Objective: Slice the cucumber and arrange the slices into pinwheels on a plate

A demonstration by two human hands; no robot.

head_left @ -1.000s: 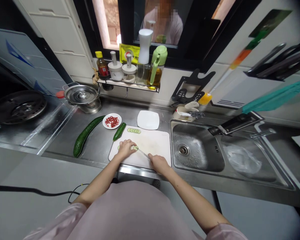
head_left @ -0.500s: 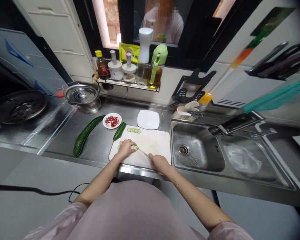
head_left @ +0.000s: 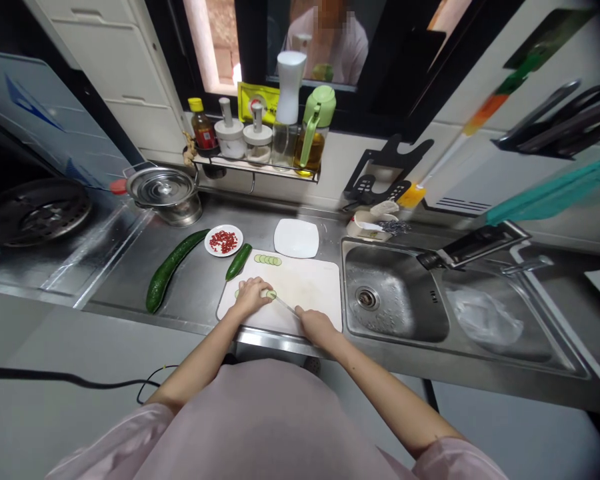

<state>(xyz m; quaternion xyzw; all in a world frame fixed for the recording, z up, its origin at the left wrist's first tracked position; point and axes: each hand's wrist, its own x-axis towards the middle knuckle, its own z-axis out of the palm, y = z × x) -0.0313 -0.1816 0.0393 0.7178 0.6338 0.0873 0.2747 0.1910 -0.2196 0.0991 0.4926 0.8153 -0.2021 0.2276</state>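
Note:
On the white cutting board, my left hand is closed over cucumber slices, most of them hidden under the fingers. My right hand grips a knife by its handle, the blade pointing left with its tip at the slices by my left fingertips. A short overlapping row of cucumber slices lies near the board's back edge. Across the board's back left corner rests a cut piece of cucumber. Farther left, a long whole cucumber lies on the steel counter.
Behind the board are a small plate of chopped red pieces and a white square plate. The sink adjoins on the right. A lidded steel pot stands back left, below a rack of bottles and jars.
Almost nothing differs. The knife and my right hand have shifted very slightly left, while my left hand stays on the slices.

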